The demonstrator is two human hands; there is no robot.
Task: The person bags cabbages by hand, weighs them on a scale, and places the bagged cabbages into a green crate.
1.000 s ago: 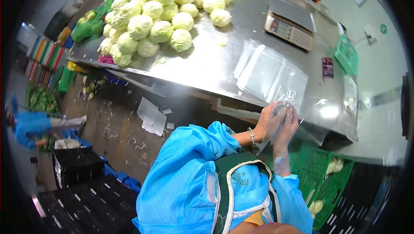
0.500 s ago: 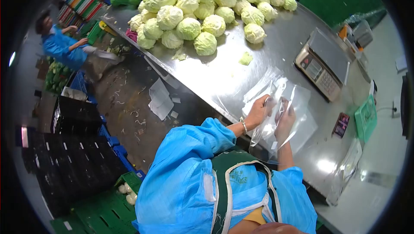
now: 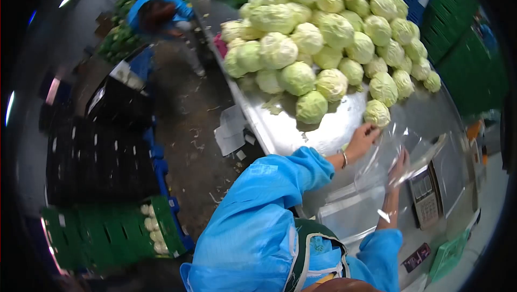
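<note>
My left hand (image 3: 362, 142) reaches forward over the metal table, its fingers curled against the near side of a pale green cabbage (image 3: 377, 113). This cabbage lies at the front edge of a large cabbage pile (image 3: 328, 44). A clear plastic bag (image 3: 371, 171) spreads out around my right hand (image 3: 397, 169), which grips it; the film partly veils the fingers. More flat clear bags (image 3: 342, 211) lie in a stack on the table close to my body.
A scale (image 3: 425, 198) stands to the right, with a phone-like dark object (image 3: 416, 257) and a green basket (image 3: 449, 254) nearer me. Black crates (image 3: 99, 163) and green crates (image 3: 107, 233) are at left. Another person (image 3: 156, 15) bends beyond the table's left edge.
My left hand has left the bag and moved forward to a cabbage. My right hand has kept the bag, now spread wider. The view has turned, and the other person has bent down.
</note>
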